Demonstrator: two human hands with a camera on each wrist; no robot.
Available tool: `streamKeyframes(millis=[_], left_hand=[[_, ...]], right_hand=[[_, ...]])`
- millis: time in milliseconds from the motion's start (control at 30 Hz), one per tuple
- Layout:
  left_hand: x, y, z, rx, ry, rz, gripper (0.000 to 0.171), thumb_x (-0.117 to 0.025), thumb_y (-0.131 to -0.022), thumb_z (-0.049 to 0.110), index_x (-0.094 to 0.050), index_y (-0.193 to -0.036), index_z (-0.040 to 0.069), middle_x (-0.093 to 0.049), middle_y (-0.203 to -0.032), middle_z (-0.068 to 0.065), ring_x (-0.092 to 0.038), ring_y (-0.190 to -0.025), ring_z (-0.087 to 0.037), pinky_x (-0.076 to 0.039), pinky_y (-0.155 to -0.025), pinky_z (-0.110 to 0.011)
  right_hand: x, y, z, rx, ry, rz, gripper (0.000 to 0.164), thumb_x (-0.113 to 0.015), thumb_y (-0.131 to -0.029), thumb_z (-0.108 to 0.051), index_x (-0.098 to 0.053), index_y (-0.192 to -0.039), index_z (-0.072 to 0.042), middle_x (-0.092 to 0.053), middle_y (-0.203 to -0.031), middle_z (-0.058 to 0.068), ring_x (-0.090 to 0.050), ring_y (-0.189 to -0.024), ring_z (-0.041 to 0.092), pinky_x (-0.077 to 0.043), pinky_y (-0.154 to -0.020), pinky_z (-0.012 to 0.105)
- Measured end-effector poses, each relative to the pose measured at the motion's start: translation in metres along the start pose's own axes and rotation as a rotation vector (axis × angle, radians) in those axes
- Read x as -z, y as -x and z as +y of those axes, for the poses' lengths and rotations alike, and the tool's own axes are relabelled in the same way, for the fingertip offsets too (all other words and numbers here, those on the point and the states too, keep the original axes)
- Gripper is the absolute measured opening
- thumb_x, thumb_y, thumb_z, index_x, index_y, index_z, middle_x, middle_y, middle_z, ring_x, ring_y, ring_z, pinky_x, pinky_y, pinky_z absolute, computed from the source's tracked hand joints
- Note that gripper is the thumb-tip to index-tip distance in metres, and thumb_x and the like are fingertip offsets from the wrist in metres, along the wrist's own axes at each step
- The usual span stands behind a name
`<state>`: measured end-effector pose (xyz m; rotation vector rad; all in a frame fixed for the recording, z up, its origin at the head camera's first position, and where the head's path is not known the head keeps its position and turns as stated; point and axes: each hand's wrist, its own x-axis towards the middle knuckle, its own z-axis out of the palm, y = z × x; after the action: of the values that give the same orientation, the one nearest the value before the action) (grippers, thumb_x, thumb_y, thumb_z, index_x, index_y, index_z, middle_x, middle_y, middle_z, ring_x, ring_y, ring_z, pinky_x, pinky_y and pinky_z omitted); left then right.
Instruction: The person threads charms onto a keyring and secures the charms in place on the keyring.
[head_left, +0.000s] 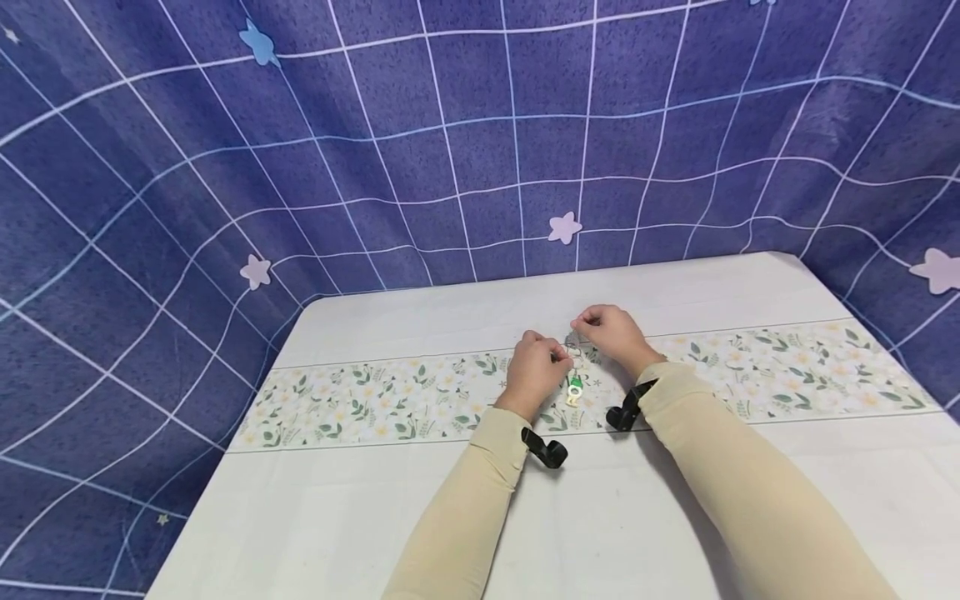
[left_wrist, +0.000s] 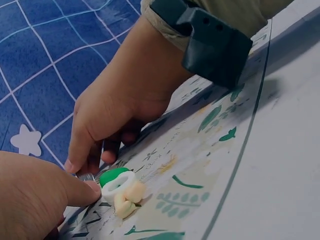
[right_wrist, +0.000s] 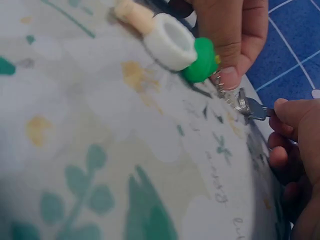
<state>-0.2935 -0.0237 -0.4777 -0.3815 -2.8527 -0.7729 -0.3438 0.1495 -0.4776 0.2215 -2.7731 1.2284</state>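
Note:
A keychain with a small charm (head_left: 574,387) lies on the table between the two hands. The charm has a green top (right_wrist: 202,60), a white ring-shaped middle (right_wrist: 167,45) and a pale beige end. A short silver chain (right_wrist: 225,95) links it to a metal split ring (right_wrist: 243,103). From that ring extends a flat grey key (right_wrist: 258,110), its outer end pinched between thumb and finger of my right hand (head_left: 611,332). My left hand (head_left: 536,368) pinches the ring beside the chain, thumb close to the green top. Its fingers partly hide the ring.
The white table (head_left: 360,500) carries a floral printed band (head_left: 420,400) across its middle. Behind and to the left hangs a blue gridded curtain (head_left: 480,150) with stars. Each forearm wears a beige sleeve and a black wrist camera (head_left: 546,450).

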Motion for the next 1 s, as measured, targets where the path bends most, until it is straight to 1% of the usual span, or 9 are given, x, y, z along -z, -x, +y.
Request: streamKeyframes(millis=[133,333,433,533,667,900,1000], left_hand=[[-0.002,0.001,-0.002,0.001,-0.007,-0.003,0.015,-0.078,-0.090,0.029,-0.073,-0.081,0.019,-0.059,-0.109,-0.005,-0.058,-0.100,-0.019,-0.051,-0.082,-0.034],[-0.002,0.001,-0.004,0.009,-0.002,-0.004,0.013,-0.079,-0.089,0.030,-0.073,-0.082,0.021,-0.058,-0.109,-0.005,-0.058,-0.099,-0.020,-0.051,-0.081,-0.034],[-0.002,0.001,-0.004,0.013,0.001,-0.008,0.013,-0.079,-0.089,0.030,-0.073,-0.083,0.021,-0.058,-0.109,-0.005,-0.058,-0.099,-0.020,-0.051,-0.083,-0.035],[-0.002,0.002,-0.005,0.019,-0.003,-0.018,0.012,-0.078,-0.090,0.030,-0.073,-0.084,0.021,-0.058,-0.111,-0.005,-0.058,-0.102,-0.019,-0.051,-0.085,-0.035],[-0.002,0.003,-0.007,0.017,-0.008,-0.025,0.012,-0.078,-0.090,0.030,-0.072,-0.084,0.021,-0.058,-0.111,-0.005,-0.058,-0.102,-0.020,-0.051,-0.085,-0.036],[-0.003,0.004,-0.006,0.008,-0.030,-0.022,0.013,-0.076,-0.091,0.030,-0.072,-0.085,0.020,-0.057,-0.111,-0.005,-0.057,-0.103,-0.021,-0.051,-0.085,-0.036],[-0.001,0.006,-0.007,0.003,-0.035,-0.035,0.012,-0.073,-0.094,0.029,-0.072,-0.088,0.019,-0.057,-0.109,-0.006,-0.057,-0.101,-0.020,-0.051,-0.084,-0.036]], right_hand=[[-0.004,-0.001,0.003,-0.018,0.060,0.022,0.026,-0.067,-0.098,-0.032,-0.074,-0.102,-0.007,-0.072,-0.106,0.012,-0.066,-0.101,0.030,-0.049,-0.091,0.048],[-0.009,-0.003,0.006,-0.027,0.099,0.041,0.025,-0.070,-0.095,-0.033,-0.076,-0.102,-0.009,-0.065,-0.112,0.012,-0.063,-0.105,0.029,-0.048,-0.093,0.048],[-0.011,-0.004,0.006,-0.031,0.110,0.050,0.025,-0.072,-0.093,-0.031,-0.076,-0.105,-0.010,-0.064,-0.113,0.011,-0.063,-0.105,0.029,-0.048,-0.091,0.048],[-0.013,-0.003,0.007,-0.046,0.110,0.061,0.025,-0.074,-0.091,-0.031,-0.075,-0.107,-0.011,-0.064,-0.113,0.011,-0.063,-0.103,0.029,-0.048,-0.091,0.048],[-0.016,-0.002,0.009,-0.062,0.093,0.077,0.025,-0.076,-0.090,-0.032,-0.075,-0.106,-0.012,-0.065,-0.112,0.010,-0.064,-0.103,0.028,-0.048,-0.092,0.047],[-0.016,0.000,0.012,-0.052,0.070,0.105,0.027,-0.072,-0.094,-0.036,-0.073,-0.105,-0.010,-0.067,-0.111,0.011,-0.065,-0.103,0.029,-0.047,-0.093,0.048],[-0.015,0.003,0.012,-0.043,0.032,0.100,0.029,-0.068,-0.097,-0.036,-0.072,-0.106,-0.009,-0.068,-0.110,0.012,-0.064,-0.103,0.029,-0.047,-0.094,0.047]])
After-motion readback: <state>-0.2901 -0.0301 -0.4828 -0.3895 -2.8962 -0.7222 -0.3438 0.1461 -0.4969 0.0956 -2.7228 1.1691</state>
